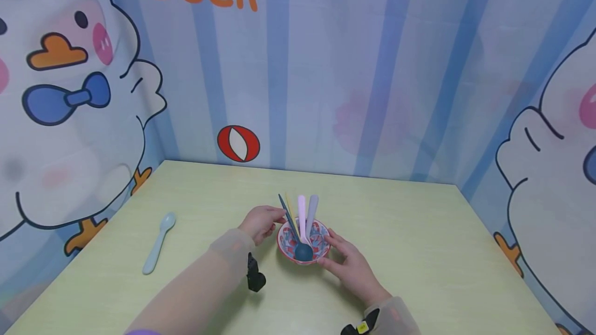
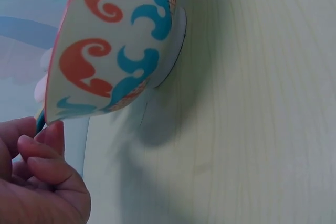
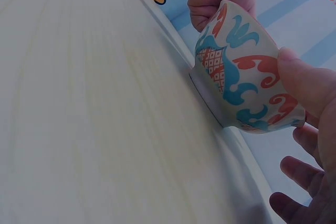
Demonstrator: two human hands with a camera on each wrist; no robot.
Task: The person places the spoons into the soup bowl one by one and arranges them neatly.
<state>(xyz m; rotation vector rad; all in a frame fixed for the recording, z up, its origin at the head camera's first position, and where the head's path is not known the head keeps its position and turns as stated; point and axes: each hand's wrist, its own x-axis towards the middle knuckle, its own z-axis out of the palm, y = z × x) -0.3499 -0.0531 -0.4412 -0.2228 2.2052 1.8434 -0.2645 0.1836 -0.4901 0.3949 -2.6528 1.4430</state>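
Note:
A small bowl (image 1: 282, 244) with red and blue patterns stands on the table, several utensils leaning in it. Among them are a dark teal spoon (image 1: 303, 252), a pink handle (image 1: 301, 213), a lavender handle (image 1: 312, 211) and a thin yellow handle (image 1: 291, 208). At the bowl's left rim, my left hand (image 1: 262, 223) pinches the dark teal spoon's handle with its fingertips; the left wrist view shows this contact partly hidden. On the right side, my right hand (image 1: 351, 268) holds the bowl, its thumb on the outer wall (image 3: 236, 72) near the rim.
A light blue spoon (image 1: 159, 244) lies apart on the left of the pale wood-grain table (image 1: 396, 216). Behind the table's far edge hangs a striped blue backdrop (image 1: 316, 66) with duck figures, which also covers both sides.

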